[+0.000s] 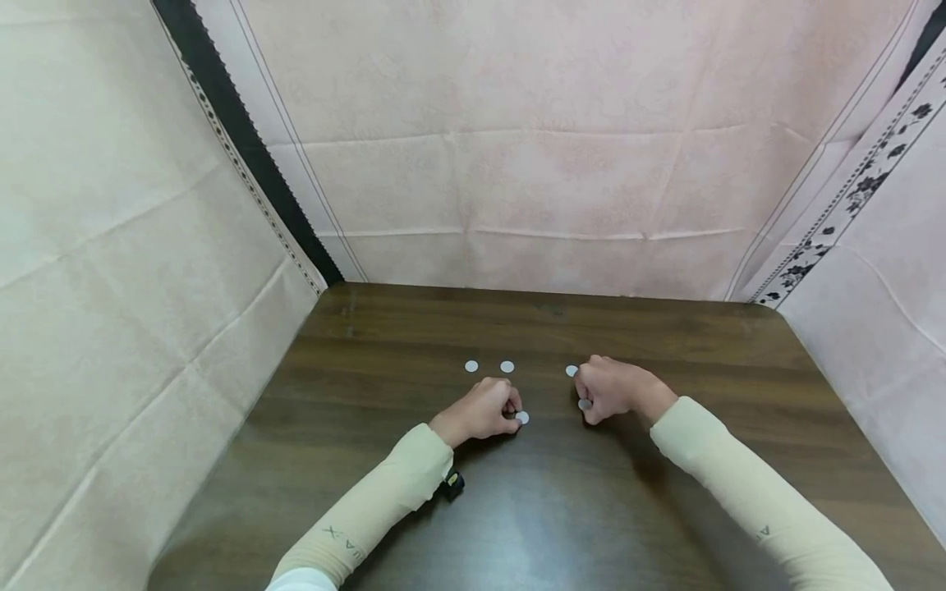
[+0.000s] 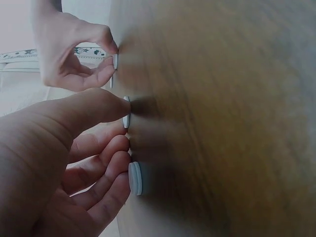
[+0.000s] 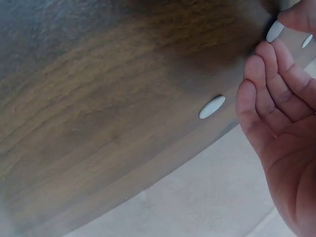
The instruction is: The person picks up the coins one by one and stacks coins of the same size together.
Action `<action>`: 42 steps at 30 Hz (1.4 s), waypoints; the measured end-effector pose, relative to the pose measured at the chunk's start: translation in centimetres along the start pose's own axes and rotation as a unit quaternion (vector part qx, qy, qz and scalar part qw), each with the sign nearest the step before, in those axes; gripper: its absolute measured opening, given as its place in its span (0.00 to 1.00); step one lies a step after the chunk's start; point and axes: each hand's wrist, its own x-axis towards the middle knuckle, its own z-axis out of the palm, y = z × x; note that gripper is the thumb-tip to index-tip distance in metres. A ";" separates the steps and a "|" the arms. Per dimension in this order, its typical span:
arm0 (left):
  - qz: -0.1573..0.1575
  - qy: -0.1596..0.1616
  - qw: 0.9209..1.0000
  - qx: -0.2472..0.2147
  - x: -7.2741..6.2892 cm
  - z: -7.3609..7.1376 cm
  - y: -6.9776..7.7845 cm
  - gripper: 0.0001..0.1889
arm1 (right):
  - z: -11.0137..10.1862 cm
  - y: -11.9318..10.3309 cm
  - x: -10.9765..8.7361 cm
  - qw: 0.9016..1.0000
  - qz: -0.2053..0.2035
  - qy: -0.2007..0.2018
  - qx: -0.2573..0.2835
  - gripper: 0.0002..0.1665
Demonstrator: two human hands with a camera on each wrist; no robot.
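In the head view my left hand (image 1: pixel 484 409) pinches a small white disc (image 1: pixel 522 418) by its edge, low at the table. The left wrist view shows this disc (image 2: pixel 126 112) between the thumb and a curled finger. To the right, my right hand (image 1: pixel 612 389) pinches another white disc (image 1: pixel 585 405). That disc (image 3: pixel 275 30) sits between thumb and fingertips in the right wrist view. A third white disc (image 1: pixel 572 371) lies just beyond the right hand. Two more, a far-left disc (image 1: pixel 471 366) and its neighbour disc (image 1: pixel 507 367), lie beyond the left hand.
The brown wooden table (image 1: pixel 414 328) has pale cloth hanging behind its far edge (image 1: pixel 517 205) and on both sides. A small black object (image 1: pixel 453 484) sits at the left wrist. Beige sleeves (image 1: pixel 369 509) cover both forearms.
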 end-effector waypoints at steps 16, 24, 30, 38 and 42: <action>-0.009 -0.006 1.000 0.000 0.0 0.3 0.0 0.07 | 0.5 -0.5 0.5 0.999 -0.007 0.033 0.031 0.15; 0.000 0.003 1.000 0.013 0.1 0.2 -0.1 0.05 | 0.3 -2.1 2.0 0.998 -0.017 0.041 0.034 0.07; 0.002 0.002 1.000 0.009 0.2 0.3 -0.3 0.05 | 0.6 -3.1 3.0 0.998 -0.030 0.050 0.030 0.07; 0.002 0.000 1.000 0.006 0.3 0.2 -0.4 0.04 | 0.9 -4.8 4.1 0.997 -0.022 0.041 0.055 0.08; 0.006 -0.001 1.000 0.007 0.3 0.2 -0.4 0.03 | 1.2 -5.5 4.4 0.997 -0.021 0.048 0.058 0.08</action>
